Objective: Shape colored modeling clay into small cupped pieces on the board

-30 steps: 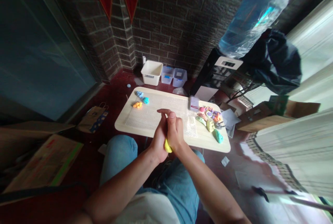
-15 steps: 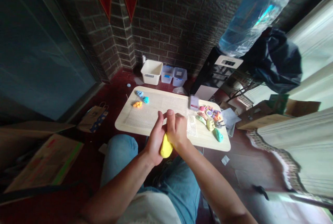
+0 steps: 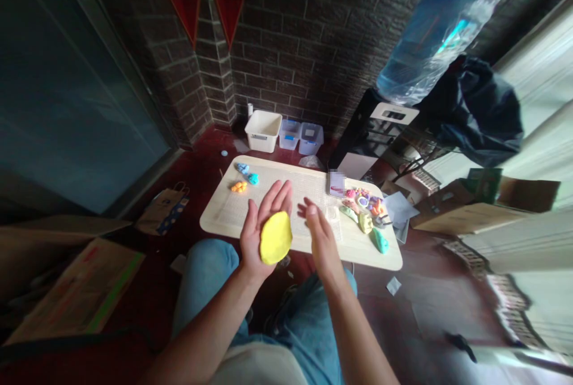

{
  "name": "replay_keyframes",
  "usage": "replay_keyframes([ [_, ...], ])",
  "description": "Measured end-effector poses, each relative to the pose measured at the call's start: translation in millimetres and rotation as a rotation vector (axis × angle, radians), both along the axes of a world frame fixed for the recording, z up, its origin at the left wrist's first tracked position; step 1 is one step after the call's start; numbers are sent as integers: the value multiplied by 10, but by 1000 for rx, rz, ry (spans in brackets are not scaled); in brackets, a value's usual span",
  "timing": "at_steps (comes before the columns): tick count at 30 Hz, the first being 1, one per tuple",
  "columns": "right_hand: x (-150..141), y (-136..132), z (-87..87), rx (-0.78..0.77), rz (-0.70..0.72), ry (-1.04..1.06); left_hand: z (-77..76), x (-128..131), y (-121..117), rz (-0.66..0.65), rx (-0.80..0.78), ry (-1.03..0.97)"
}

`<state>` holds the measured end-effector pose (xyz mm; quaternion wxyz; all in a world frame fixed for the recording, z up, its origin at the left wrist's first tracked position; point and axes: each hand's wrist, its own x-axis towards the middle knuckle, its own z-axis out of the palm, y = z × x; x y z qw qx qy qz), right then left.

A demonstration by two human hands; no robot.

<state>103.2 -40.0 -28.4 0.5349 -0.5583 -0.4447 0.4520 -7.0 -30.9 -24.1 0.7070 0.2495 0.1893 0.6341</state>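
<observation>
A flattened disc of yellow clay (image 3: 275,237) lies on the upturned palm of my left hand (image 3: 262,224), whose fingers are stretched out flat. My right hand (image 3: 319,233) is a short way to the right of it, fingers spread and empty, palm turned toward the clay. Both hands hover over the near edge of a low pale wooden table (image 3: 233,224). On the table's right end sits a cluster of coloured clay pieces (image 3: 364,209). Small blue and orange clay bits (image 3: 245,177) lie at its far left.
White and clear plastic bins (image 3: 286,131) stand against the brick wall behind the table. A water dispenser with a blue bottle (image 3: 425,39) and a dark garment are at the right. Cardboard (image 3: 80,283) and a paper bag (image 3: 168,209) lie on the floor to the left. My knees in jeans are below.
My hands were pressed together around the yellow clay; they have come apart, and the clay now lies flattened on my open left palm.
</observation>
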Motion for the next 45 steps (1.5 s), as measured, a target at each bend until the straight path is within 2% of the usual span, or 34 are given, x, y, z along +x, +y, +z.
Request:
replay_keyframes([
  [1, -67, -90, -43, -73, 65, 63, -5, 9, 3, 87, 67, 39],
  [3, -213, -233, -109, -93, 158, 159, -29, 28, 4, 248, 188, 164],
  [5, -305, -298, -127, -55, 127, 245, -63, 20, -7, 338, 270, 330],
  [8, -257, -277, -78, -15, 29, 330, -112, -81, -39, 271, 277, 577],
  [10, -141, -243, -38, -7, 48, 300, -134, -188, -55, 176, 248, 733],
  [13, 25, -232, -23, 24, 107, 106, -134, -329, -57, 143, 268, 932],
  [17, 103, -274, -45, 82, 109, -154, -70, -407, -41, 191, 418, 1079],
  [20, 104, -309, -19, 108, 123, -217, -19, -417, -41, 213, 492, 1143],
  [24, 116, -364, 69, 153, 205, -247, 3, -425, -74, 210, 490, 1144],
  [30, 122, -404, 139, 292, 132, -450, 39, -440, -132, 156, 499, 1130],
  [35, 145, -394, 162, 202, 227, -386, 67, -455, -148, 195, 516, 1165],
  [38, 169, -404, 167, 182, 214, -323, 74, -459, -160, 169, 491, 1130],
  [41, 178, -414, 158, 231, 180, -343, 86, -452, -163, 141, 494, 1115],
  [45, 162, -423, 167, 351, 168, -487, 114, -417, -150, 210, 589, 1145],
])
